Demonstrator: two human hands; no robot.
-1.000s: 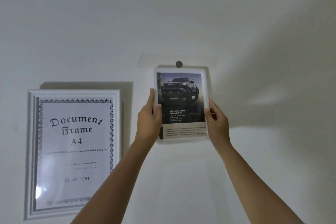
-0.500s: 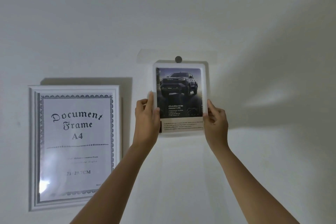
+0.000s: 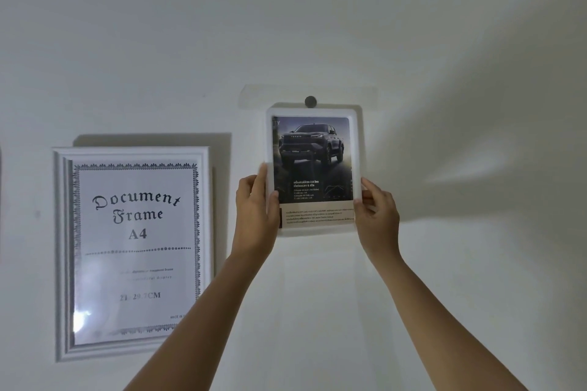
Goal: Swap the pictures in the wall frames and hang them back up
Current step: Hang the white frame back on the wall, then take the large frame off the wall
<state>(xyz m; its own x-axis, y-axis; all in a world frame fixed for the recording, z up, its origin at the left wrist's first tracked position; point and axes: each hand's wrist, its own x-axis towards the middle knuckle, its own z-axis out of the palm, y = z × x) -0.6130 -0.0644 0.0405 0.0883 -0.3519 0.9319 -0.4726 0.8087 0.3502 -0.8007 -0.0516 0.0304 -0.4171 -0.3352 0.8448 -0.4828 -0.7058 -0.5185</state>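
Hands (image 3: 256,213) (image 3: 377,216) on small frame (image 3: 313,112) edges, seemingly.

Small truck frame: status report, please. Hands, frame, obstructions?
Both gripping: left hand, right hand on small frame sides. Frame upright, top just under round wall hook. Large frame hangs clear.

Dim grey light comes from the lower left. The large frame (image 3: 131,251) and small frame (image 3: 355,149) cast shadows up-right on the wall (image 3: 317,9). Glare spots the large frame's lower-left glass.
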